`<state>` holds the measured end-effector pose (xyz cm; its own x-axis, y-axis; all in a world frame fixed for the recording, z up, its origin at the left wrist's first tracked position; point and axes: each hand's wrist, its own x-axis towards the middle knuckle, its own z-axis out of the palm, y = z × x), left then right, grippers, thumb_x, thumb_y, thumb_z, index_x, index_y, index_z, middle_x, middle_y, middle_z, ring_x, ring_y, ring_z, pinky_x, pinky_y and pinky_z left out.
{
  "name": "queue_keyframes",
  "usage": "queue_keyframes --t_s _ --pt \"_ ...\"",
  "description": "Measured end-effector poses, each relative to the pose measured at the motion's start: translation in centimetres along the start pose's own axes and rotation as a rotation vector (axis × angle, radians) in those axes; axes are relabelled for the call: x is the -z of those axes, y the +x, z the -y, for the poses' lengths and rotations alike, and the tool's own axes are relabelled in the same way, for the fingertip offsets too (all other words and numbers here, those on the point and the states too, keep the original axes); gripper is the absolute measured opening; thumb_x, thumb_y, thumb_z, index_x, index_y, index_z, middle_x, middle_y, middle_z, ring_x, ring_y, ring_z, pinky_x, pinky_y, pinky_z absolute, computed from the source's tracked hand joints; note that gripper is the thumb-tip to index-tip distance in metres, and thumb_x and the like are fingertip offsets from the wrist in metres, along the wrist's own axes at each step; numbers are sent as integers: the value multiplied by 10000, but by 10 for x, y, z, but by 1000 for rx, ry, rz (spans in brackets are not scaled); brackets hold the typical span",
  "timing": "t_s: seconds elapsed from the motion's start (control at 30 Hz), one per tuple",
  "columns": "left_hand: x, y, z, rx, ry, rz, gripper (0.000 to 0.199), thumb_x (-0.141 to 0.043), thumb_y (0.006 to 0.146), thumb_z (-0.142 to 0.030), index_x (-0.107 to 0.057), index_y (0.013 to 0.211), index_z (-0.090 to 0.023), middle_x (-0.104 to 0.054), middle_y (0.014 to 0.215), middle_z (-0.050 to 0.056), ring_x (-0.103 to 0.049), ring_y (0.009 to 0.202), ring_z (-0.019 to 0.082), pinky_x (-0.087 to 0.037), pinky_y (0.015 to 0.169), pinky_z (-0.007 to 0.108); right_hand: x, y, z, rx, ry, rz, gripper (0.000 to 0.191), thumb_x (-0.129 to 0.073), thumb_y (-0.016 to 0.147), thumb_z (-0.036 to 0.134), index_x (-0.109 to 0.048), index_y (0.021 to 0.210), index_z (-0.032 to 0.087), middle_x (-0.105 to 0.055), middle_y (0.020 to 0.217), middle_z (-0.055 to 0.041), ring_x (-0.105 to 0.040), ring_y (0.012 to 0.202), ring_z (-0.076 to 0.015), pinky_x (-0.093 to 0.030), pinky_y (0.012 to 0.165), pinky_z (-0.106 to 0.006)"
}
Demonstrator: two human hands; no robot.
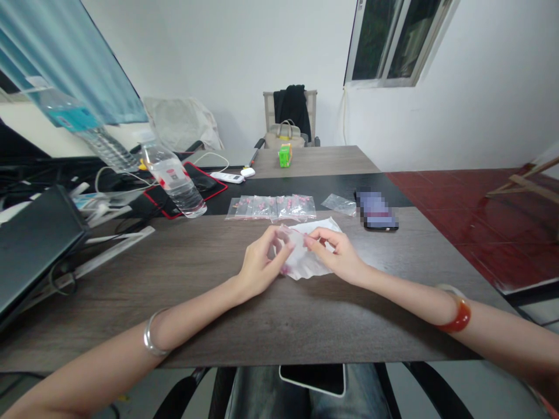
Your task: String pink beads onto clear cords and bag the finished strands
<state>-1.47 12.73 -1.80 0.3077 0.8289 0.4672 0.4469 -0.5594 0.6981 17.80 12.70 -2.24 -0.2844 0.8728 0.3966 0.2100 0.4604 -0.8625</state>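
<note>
Left grip and right grip pinch a small clear plastic bag

We have both grips pressed together on the bag, fingers and thumbs closed on it between our hands, with a crumpled white sheet right under and against it. Our forearms lie on the dark wood-grain worktop, a silver bangle on the left wrist and a red-orange bangle on the right. Just ahead, a row of small zip bags holding pink pieces lies side by side, with a loose clear bag and a blurred phone to their right. Farther on, a water bottle lies on a red-edged black mat, near a white remote control. Beyond them stands a small green box, and past the worktop's end, a chair with a dark jacket over its back.
</note>
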Motion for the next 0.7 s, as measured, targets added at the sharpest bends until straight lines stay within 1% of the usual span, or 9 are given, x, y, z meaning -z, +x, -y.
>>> queue_keyframes --t_s 0.03,0.07,0.13,0.23,0.3,0.37,0.5,0.6,0.7 --pt "1 1 0 29 -59 13 281 -465 937 -418 -584 879 -170 -603 718 -2 -534 596 104 -429 578 216 0 0 1 -6 15 -12 250 -524 906 356 -581 734 183 -575 676 7 -482 617 -114 -375 564 -249" --pt "1 2 0 51 -112 20 327 -416 958 -405 -579 806 -167 -577 674 -5 -527 595 105 -423 579 216 1 0 2 -11 30 -19 257 -515 910 363 -560 729 187 -556 668 11 -474 617 -113 -374 567 -249" --pt "2 4 -1 82 -206 18 378 -412 960 -412 -571 726 -162 -549 612 -10 -520 587 108 -419 585 222 0 0 4 -19 54 -19 253 -508 912 371 -542 736 193 -536 667 14 -470 622 -115 -374 575 -251" --pt "1 5 -2 171 -357 20 383 -469 933 -454 -569 710 -160 -552 557 -19 -512 505 98 -398 522 218 -1 0 5 -33 73 3 232 -527 895 376 -540 752 194 -517 673 18 -469 630 -117 -369 580 -255" --pt "0 5 -3 241 -458 25 382 -506 907 -488 -566 722 -159 -572 577 -20 -528 457 92 -385 473 216 -1 -1 5 -34 75 6 225 -548 878 375 -540 745 194 -502 667 22 -456 620 -115 -361 573 -256" --pt "0 6 -3 282 -530 27 376 -546 879 -505 -564 735 -158 -594 632 -15 -560 446 92 -385 447 214 0 -1 5 -26 87 1 231 -549 874 369 -539 724 193 -509 662 20 -454 616 -115 -361 576 -259" --pt "-1 6 -4 294 -608 13 347 -590 856 -490 -532 735 -170 -578 625 -34 -590 431 94 -382 410 200 2 -1 5 -25 148 12 241 -547 875 348 -549 691 192 -556 656 11 -494 629 -121 -372 606 -272" --pt "-1 6 -5 280 -654 -2 340 -606 856 -469 -498 715 -178 -564 604 -48 -589 398 92 -341 363 188 3 -1 5 -31 167 22 244 -556 864 339 -552 670 193 -559 635 16 -483 606 -117 -359 597 -273" --pt "-1 5 -6 275 -691 8 345 -609 859 -458 -472 704 -182 -572 602 -51 -591 384 96 -317 339 183 4 -1 5 -30 162 19 244 -560 854 331 -547 654 192 -553 621 19 -471 595 -115 -354 585 -268"
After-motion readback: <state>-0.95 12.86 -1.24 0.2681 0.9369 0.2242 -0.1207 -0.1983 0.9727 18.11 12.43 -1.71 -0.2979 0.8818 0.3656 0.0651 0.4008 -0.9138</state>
